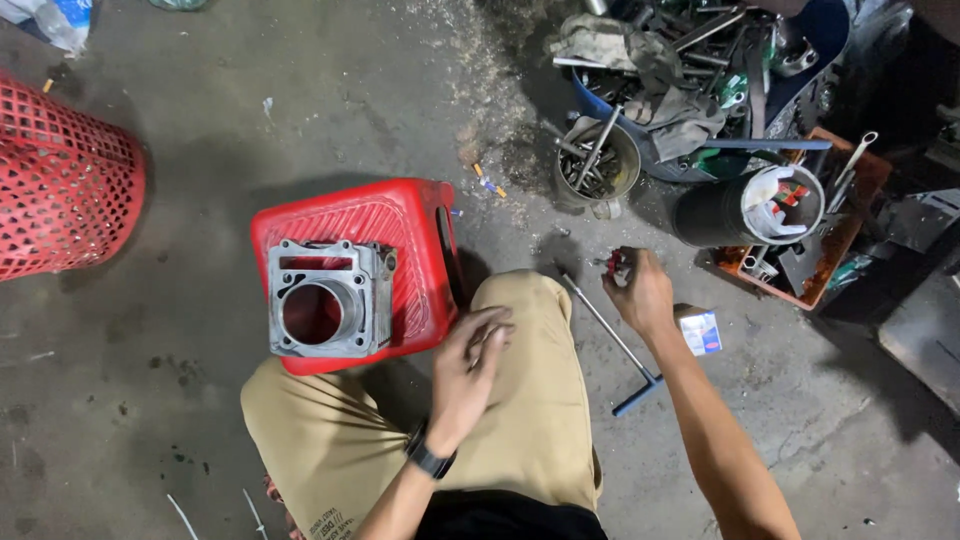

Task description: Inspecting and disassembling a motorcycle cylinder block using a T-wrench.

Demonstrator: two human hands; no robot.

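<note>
Head view: my right hand pinches a small red-handled tool by the T-handle wrench; left hand rests loosely curled, holding nothing.

One metal engine cylinder, one red stool, one red basket, one T-handle wrench, two hands.

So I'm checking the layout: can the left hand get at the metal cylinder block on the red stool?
Probably yes: the left hand rests on the knee beside the red stool, with nothing between it and the cylinder block.
</note>
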